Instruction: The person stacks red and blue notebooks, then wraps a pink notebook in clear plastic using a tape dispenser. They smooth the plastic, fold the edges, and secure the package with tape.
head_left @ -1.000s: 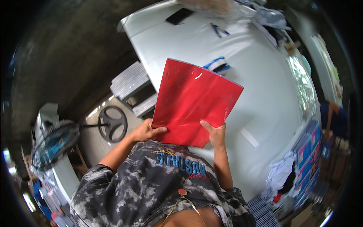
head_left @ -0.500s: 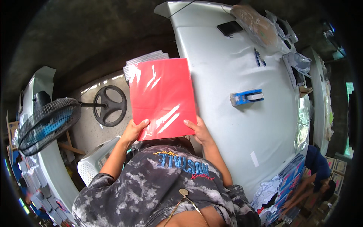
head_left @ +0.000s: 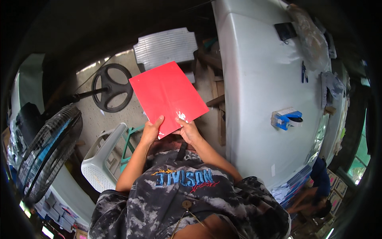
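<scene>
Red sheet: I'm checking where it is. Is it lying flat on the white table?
No, both hands, left hand and right hand, hold the red sheet up, left of the white table.

Grey-black camouflage shirt [head_left: 187,199] — blue-and-red lettering, short sleeves.

A small print or stationery workshop: long white worktable [head_left: 254,79], tape dispenser [head_left: 286,118], stacked booklets [head_left: 292,185], standing fan [head_left: 47,151].

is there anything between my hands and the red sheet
No. Both hands grip the red sheet directly at its near edge: the left hand at the lower left part, the right hand at the lower right part. Nothing visible sits between them and the sheet.
</scene>
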`<state>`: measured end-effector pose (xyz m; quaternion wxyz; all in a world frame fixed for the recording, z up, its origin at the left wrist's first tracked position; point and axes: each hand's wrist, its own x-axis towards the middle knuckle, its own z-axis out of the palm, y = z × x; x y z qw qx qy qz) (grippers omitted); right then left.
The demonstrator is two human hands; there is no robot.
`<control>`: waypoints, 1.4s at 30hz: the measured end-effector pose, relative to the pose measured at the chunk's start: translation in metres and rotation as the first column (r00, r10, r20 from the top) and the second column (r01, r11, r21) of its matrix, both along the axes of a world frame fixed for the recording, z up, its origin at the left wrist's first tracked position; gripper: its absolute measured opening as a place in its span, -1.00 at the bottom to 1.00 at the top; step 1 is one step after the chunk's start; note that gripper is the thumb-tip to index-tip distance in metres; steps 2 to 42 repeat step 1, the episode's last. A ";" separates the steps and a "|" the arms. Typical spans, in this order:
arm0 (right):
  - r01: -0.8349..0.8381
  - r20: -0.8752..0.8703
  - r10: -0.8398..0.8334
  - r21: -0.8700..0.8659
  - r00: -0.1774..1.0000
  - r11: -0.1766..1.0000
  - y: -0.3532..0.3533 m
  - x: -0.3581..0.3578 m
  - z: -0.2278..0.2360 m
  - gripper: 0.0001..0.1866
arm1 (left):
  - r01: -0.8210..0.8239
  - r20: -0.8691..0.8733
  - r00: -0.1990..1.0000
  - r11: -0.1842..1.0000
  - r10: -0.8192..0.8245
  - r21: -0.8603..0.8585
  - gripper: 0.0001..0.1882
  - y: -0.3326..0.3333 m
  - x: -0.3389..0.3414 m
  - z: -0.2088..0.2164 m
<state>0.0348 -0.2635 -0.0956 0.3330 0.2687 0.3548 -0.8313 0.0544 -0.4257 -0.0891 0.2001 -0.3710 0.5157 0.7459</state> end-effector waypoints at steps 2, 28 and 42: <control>-0.002 -0.012 0.001 -0.047 1.000 0.999 0.003 -0.001 -0.017 -0.48 | -0.020 0.064 0.998 1.000 0.021 -0.021 -0.57 0.001 -0.002 -0.012; -0.002 -0.012 0.001 -0.047 1.000 0.999 0.003 -0.001 -0.017 -0.48 | -0.020 0.064 0.998 1.000 0.021 -0.021 -0.57 0.001 -0.002 -0.012; -0.002 -0.012 0.001 -0.047 1.000 0.999 0.003 -0.001 -0.017 -0.48 | -0.020 0.064 0.998 1.000 0.021 -0.021 -0.57 0.001 -0.002 -0.012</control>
